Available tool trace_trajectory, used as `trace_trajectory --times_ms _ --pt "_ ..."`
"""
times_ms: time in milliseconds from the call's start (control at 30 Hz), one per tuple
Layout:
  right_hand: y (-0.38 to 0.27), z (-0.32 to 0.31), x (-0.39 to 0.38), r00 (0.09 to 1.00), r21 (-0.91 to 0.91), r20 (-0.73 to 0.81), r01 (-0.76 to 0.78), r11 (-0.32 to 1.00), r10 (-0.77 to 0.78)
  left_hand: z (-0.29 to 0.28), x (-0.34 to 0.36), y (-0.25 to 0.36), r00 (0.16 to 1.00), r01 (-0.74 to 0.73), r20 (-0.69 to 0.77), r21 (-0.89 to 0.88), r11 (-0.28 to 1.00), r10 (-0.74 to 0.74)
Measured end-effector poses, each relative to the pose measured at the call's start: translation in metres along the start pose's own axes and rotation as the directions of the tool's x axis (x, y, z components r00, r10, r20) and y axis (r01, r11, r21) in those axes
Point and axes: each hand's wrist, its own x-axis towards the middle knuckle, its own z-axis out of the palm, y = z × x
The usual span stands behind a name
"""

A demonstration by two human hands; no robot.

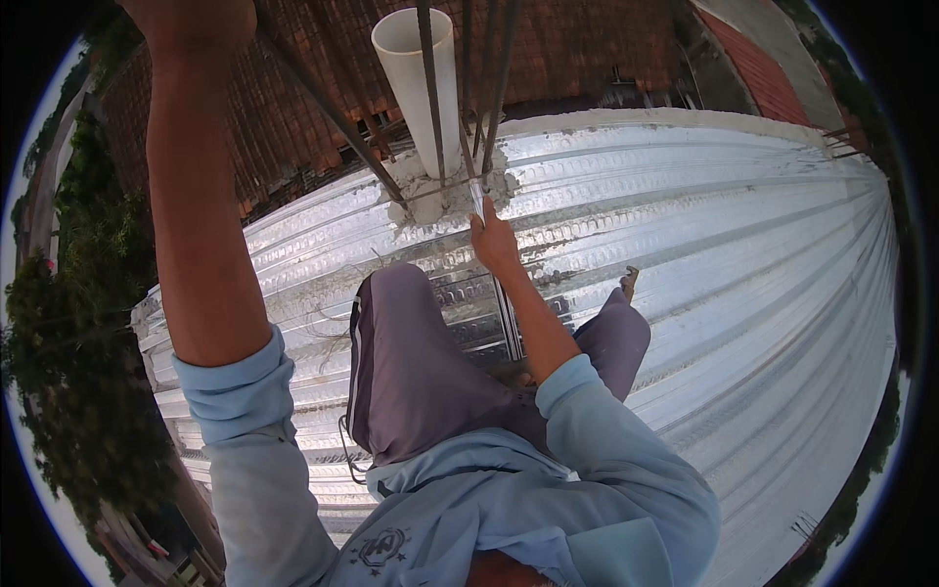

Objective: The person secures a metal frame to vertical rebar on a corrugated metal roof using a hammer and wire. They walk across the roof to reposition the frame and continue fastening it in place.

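Right grip (496, 245): clamped on a slim silver metal piece (477, 196), fingers wrapped round it, one finger extended up along it. Its upper end sits right at the foot of the dark steel bars (337, 112). A bright silver strip (507, 321) runs on below my hand toward my lap; can't tell if it's the same part.

Left grip (191, 22): up high at the top-left edge, fingers cut off by the frame. Can't tell if it's apart, together or clamped on anything. Nearest thing is one of the steel bars, slanting down from beside it to the mortar.

White pipe (416, 93) stands among the bars, open end up, base set in a rough grey mortar patch (430, 203). Patch is just ahead of my right grip, on the ribbed silver metal sheet (724, 254) I'm squatting on. Thin loose wires (337, 323) lie left of my knee.

Knees are bent in grey trousers (421, 362), one bare foot (629, 284) showing past the right knee. Light-blue shirt (469, 519), left sleeve pushed up to the elbow. Beyond the sheet's far edge: brown tiled roof (587, 49). Green trees (78, 323) off to the left.
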Motion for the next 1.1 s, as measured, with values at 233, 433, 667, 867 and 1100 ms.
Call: trace_trajectory --times_ms 233,433,667,867,1100 --pt "-0.009 0.002 -0.012 0.998 -0.014 0.015 -0.058 0.998 0.058 -0.015 0.002 -0.002 1.0 -0.008 0.029 -0.05 0.999 0.01" --pt "-0.042 -0.062 -0.026 0.989 0.396 0.132 -0.111 0.911 0.063 -0.025 0.01 -0.01 0.997 0.069 0.04 -0.09 0.994 -0.066" --pt "-0.013 -0.168 -0.127 0.951 0.291 0.293 -0.184 0.939 0.096 -0.011 0.014 -0.002 0.994 0.113 0.008 -0.107 0.988 -0.113" --pt "0.026 -0.248 -0.204 0.978 -0.057 0.198 0.083 0.995 -0.07 -0.024 0.002 0.004 0.99 -0.046 -0.126 0.151 0.987 0.065" --pt "0.094 -0.25 -0.252 0.981 0.121 -0.04 -0.181 0.976 0.187 0.007 0.015 0.059 0.802 -0.58 0.084 0.342 0.739 0.591"
